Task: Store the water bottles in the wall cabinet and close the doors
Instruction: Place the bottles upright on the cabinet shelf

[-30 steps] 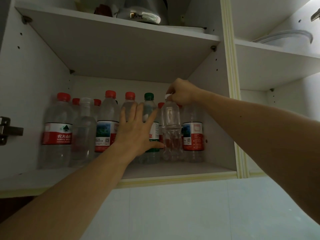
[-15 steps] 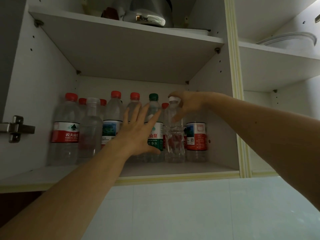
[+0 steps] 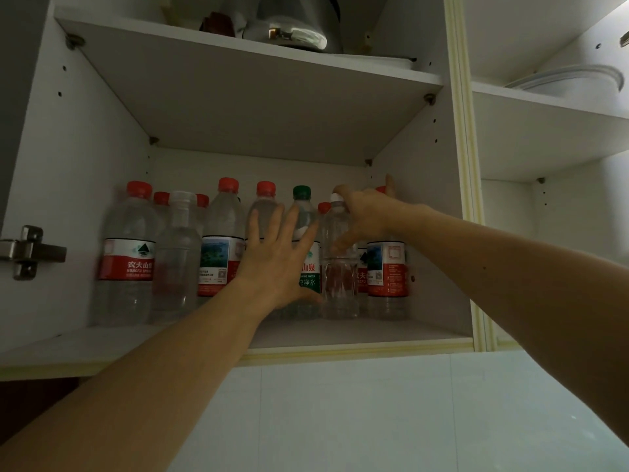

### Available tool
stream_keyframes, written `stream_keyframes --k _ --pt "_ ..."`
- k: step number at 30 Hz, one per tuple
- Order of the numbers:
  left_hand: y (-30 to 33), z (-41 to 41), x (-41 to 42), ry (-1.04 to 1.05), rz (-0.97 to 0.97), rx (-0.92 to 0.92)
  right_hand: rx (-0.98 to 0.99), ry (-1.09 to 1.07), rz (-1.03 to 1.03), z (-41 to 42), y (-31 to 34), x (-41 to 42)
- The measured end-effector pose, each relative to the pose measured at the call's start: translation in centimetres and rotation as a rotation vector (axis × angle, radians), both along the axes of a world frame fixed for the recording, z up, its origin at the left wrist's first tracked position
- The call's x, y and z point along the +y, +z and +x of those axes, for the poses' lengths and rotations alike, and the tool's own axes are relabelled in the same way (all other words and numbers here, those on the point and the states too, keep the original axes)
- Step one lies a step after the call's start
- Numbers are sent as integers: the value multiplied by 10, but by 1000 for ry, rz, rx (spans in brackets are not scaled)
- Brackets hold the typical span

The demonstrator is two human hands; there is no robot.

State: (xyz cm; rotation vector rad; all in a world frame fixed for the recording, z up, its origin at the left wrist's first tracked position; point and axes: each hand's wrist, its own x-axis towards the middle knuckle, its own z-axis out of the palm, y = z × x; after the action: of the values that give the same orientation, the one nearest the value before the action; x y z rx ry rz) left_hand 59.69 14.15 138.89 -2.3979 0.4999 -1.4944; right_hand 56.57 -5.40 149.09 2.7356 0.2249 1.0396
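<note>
- Head view, nearest first: two bare forearms reach up from the lower edge, the left from 7 o'clock, the right from 4 o'clock, over a pale tiled wall (image 3: 374,413) under the cabinet.
- At centre, the left hand (image 3: 279,258) is spread flat, fingers straight and apart, palm toward the bottles. It grips nothing; its fingertips lie over the front of a red-capped bottle (image 3: 263,212) and the green-capped bottle (image 3: 303,212), though actual contact cannot be told.
- Just toward 3 o'clock, the right hand (image 3: 366,216) is loosely spread around the upper part of the clear white-capped bottle (image 3: 338,267), thumb pointing down in front and one finger raised. Whether it touches the bottle is unclear.
- That bottle stands upright on the lower shelf (image 3: 340,335) of the wall cabinet (image 3: 425,199), between the green-capped bottle and a red-labelled bottle (image 3: 388,274) at its 3 o'clock side.
- Toward 9 o'clock stand more upright bottles: a red-capped labelled one (image 3: 127,253), a clear bottle without a label (image 3: 177,260), and another with a red label (image 3: 221,253), with more red caps behind.
- At far 9 o'clock, a metal hinge (image 3: 29,252) sits on the cabinet side.
- Toward 12 o'clock, a shiny metal pot (image 3: 296,32) rests on the upper shelf (image 3: 238,97).
- Toward 2 o'clock, a white dish (image 3: 571,81) lies in the neighbouring section.
</note>
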Motion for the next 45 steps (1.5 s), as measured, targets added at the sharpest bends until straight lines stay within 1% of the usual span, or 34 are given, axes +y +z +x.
stream_keyframes --k 3,8,10,14,16,18,20,28,36,41,45 --pt "0 -2 -1 7 1 -2 -26 -29 -43 -3 -4 2" --pt "0 -4 -1 -30 0 -6 -44 3 -60 -23 -9 -2" --pt "0 -2 -2 -36 6 2 -35 -85 -123 -35 -15 -7" --pt "1 1 -5 -49 20 12 -18 -304 -343 -49 -50 -24" --pt "1 2 -5 -50 32 -1 -34 -363 -435 -52 -67 -31" --pt "1 4 -6 -49 34 -11 -78 -384 -473 -53 -76 -32" --pt "1 5 -6 -45 27 -7 -111 -379 -464 -53 -78 -29" --pt "1 7 -6 -49 13 -8 -104 -289 -404 -47 -79 -23" --pt "0 9 -9 -23 11 -12 -147 -133 -124 -43 -86 -20" --pt "-1 4 -11 -4 16 -18 -142 -204 -199 -36 -95 -21" --pt "-3 1 -12 26 28 -12 -122 -236 -195 -36 -97 -21"
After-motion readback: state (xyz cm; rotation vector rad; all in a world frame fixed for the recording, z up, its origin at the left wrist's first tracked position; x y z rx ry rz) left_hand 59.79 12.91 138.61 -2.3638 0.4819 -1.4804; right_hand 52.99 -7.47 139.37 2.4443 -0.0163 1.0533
